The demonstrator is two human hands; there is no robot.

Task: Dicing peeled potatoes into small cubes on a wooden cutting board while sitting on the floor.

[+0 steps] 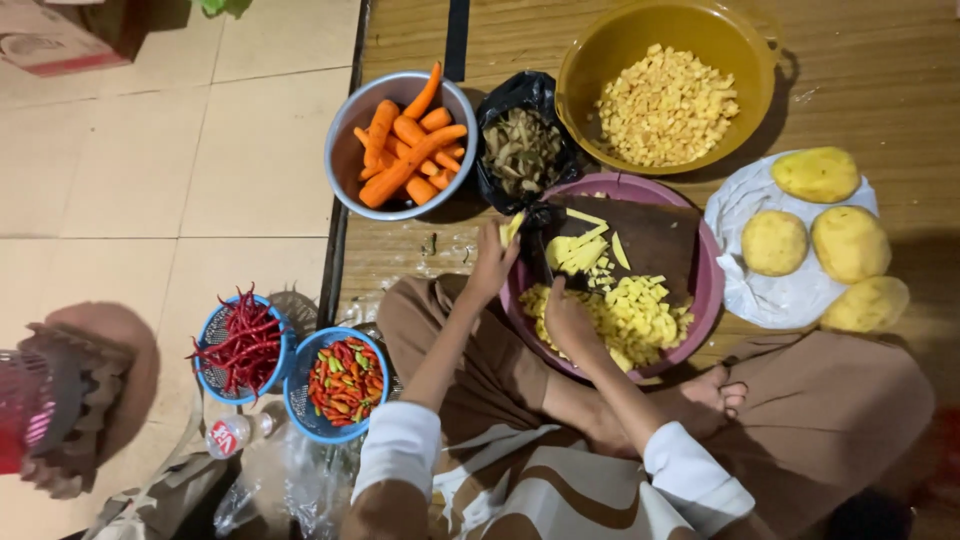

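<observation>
Peeled yellow potato slice [512, 228] — upright, at the purple basin's [708, 290] rim

**Operator Appearance: Clothing and Limbs**

Your left hand [492, 262] and right hand [568, 322] are bare, with no gloves, rings or watch visible. Your forearms are uncovered; white sleeves [400, 440] are pushed up and bunched near the elbows. Your top [540, 495] is brown with broad, curved white stripes. Your lower garment [820, 420] is plain brown, loose fabric. One foot [715, 392] is bare.
</observation>
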